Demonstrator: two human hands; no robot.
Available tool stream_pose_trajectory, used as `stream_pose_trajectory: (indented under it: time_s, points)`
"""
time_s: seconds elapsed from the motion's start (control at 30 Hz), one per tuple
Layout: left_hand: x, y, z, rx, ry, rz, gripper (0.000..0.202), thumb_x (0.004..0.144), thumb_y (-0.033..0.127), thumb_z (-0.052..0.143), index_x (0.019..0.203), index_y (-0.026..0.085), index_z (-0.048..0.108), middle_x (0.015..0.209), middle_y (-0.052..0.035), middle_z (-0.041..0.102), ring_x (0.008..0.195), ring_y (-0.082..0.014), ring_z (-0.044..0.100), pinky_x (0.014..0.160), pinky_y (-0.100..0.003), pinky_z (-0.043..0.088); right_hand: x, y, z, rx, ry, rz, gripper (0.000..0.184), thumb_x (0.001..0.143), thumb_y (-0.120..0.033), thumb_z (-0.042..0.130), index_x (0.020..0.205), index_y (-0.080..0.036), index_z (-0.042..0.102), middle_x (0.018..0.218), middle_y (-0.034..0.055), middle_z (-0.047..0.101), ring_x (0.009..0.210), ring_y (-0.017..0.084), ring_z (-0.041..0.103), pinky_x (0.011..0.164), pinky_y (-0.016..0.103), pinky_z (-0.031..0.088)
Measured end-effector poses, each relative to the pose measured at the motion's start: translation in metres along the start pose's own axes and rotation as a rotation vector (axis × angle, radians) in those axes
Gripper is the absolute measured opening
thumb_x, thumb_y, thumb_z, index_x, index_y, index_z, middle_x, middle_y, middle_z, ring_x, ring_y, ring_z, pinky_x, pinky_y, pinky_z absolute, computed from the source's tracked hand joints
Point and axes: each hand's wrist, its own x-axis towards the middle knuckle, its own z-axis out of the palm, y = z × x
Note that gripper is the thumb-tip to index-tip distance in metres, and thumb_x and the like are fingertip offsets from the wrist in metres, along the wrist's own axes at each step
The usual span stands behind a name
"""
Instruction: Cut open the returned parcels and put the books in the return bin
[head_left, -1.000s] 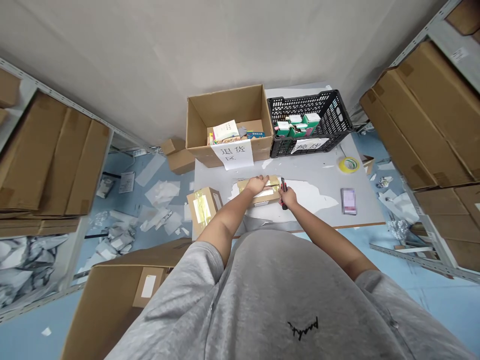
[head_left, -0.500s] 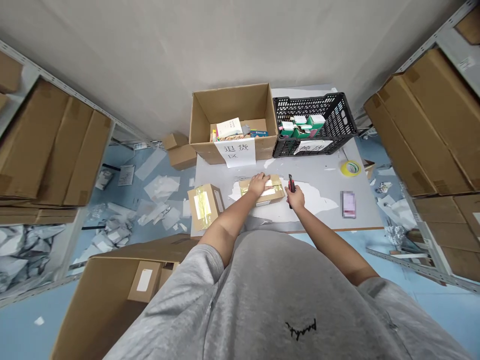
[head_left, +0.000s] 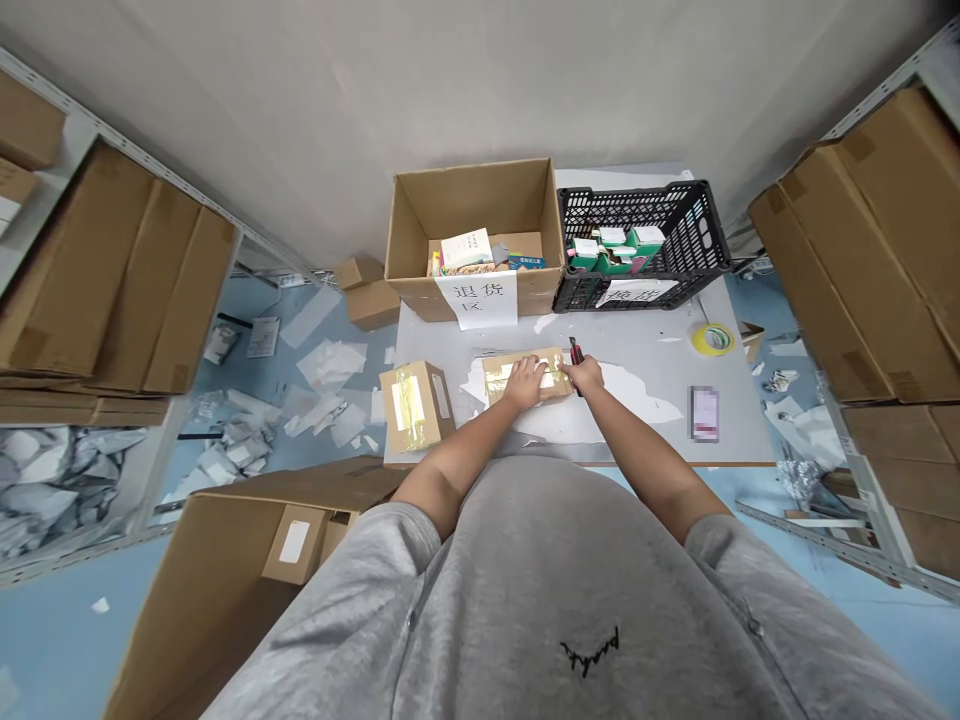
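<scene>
A small cardboard parcel (head_left: 521,375) with yellowish tape across it lies on the grey table (head_left: 652,435). My left hand (head_left: 523,383) presses down on its top and covers the middle. My right hand (head_left: 583,376) is shut on a red and black utility knife (head_left: 574,352), right at the parcel's right end. The blade tip is hidden by the hand and parcel. Left of them stands a second taped carton (head_left: 415,405), apart from my left forearm.
At the table's back stand an open carton (head_left: 472,200) of books and a black plastic crate (head_left: 641,245). A yellow tape roll (head_left: 713,339) and a blurred card (head_left: 705,414) lie right. Shelves of flat cartons flank the table; paper scraps litter the blue floor.
My right hand has moved left with the knife, from beside the parcel to its right end. My left hand stays on the parcel.
</scene>
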Motion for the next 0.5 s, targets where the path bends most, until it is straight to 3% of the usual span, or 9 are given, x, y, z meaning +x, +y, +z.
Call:
stream_pose_trajectory:
  time_s: [0.13, 0.27, 0.37, 0.5]
  points:
    - [-0.001, 0.015, 0.004, 0.017, -0.019, -0.007, 0.081, 0.08, 0.077, 0.072, 0.132, 0.017, 0.06, 0.137, -0.0197, 0.053, 0.126, -0.0364, 0.047, 0.106, -0.045, 0.034, 0.002, -0.004, 0.001, -0.022, 0.018, 0.007, 0.052, 0.071, -0.051, 0.087, 0.106, -0.019, 0.064, 0.098, 0.01, 0.074, 0.085, 0.024, 0.071, 0.068, 0.03, 0.053]
    - [0.002, 0.024, 0.008, 0.026, -0.044, -0.062, 0.076, 0.079, 0.075, 0.074, 0.127, 0.018, 0.06, 0.13, -0.018, 0.056, 0.121, -0.0355, 0.05, 0.101, -0.044, 0.036, -0.001, 0.006, 0.0, 0.153, -0.074, -0.062, 0.046, 0.075, -0.047, 0.086, 0.103, -0.02, 0.061, 0.075, 0.0022, 0.068, 0.065, 0.019, 0.066, 0.058, 0.027, 0.05]
    - [0.004, 0.027, 0.009, 0.038, -0.062, -0.078, 0.076, 0.074, 0.072, 0.081, 0.123, 0.018, 0.06, 0.126, -0.0178, 0.057, 0.119, -0.036, 0.051, 0.098, -0.044, 0.036, -0.008, 0.023, -0.001, 0.371, -0.141, -0.155, 0.038, 0.087, -0.054, 0.073, 0.103, -0.023, 0.056, 0.061, -0.005, 0.058, 0.05, 0.015, 0.056, 0.051, 0.024, 0.048]
    - [0.008, 0.027, 0.009, 0.036, -0.108, -0.066, 0.076, 0.07, 0.065, 0.087, 0.121, 0.017, 0.059, 0.123, -0.0178, 0.059, 0.118, -0.0367, 0.052, 0.098, -0.043, 0.035, -0.022, 0.052, -0.005, 0.541, -0.246, -0.306, 0.04, 0.096, -0.062, 0.054, 0.108, -0.024, 0.056, 0.061, -0.0064, 0.057, 0.047, 0.013, 0.057, 0.05, 0.023, 0.05]
